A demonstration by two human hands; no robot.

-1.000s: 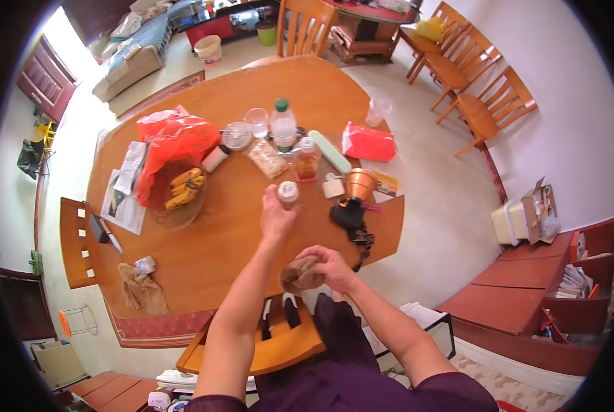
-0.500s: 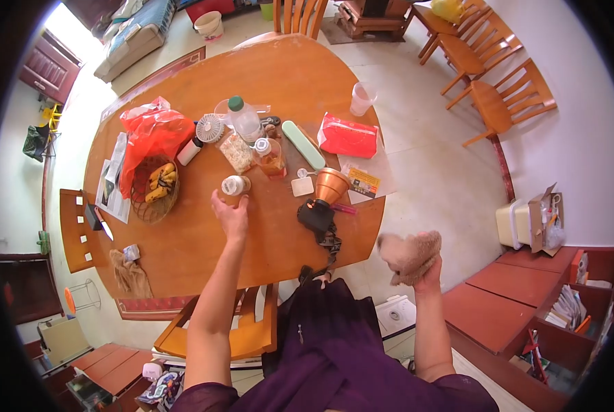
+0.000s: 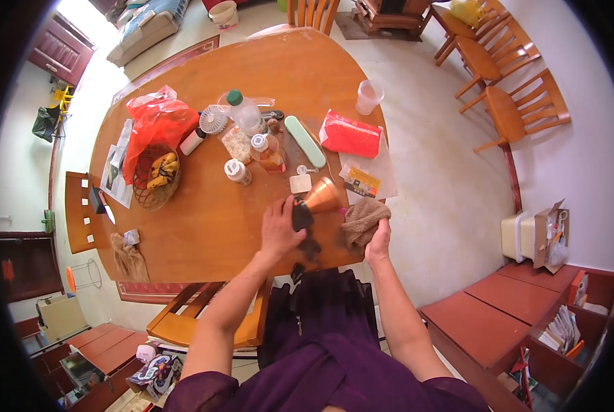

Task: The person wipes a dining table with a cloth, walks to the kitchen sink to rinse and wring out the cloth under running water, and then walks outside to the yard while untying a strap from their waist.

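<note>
My left hand point(image 3: 281, 228) is closed at the black base point(image 3: 301, 217) of a copper-coloured lamp point(image 3: 322, 196), which tilts to the right. A bunched brown cloth point(image 3: 365, 221) is in my right hand point(image 3: 378, 240), over the table's right front edge. Behind the lamp lie a small white box point(image 3: 300, 182) and a yellow card point(image 3: 362, 180). A white-capped bottle point(image 3: 237, 172) stands to the left of my left hand, near a bottle of amber liquid point(image 3: 267, 152). The black strap below the lamp is blurred.
On the wooden table point(image 3: 204, 237) are a red plastic bag point(image 3: 157, 123), a basket of bananas point(image 3: 161, 172), a knife point(image 3: 108, 209), another brown cloth point(image 3: 128, 259), a green case point(image 3: 305, 142) and a red packet point(image 3: 351, 135). A chair point(image 3: 176, 319) is at the front edge.
My left hand has left the white-capped bottle and moved right to the lamp, which is now tilted. My right hand has brought the brown cloth left and up, over the table edge.
</note>
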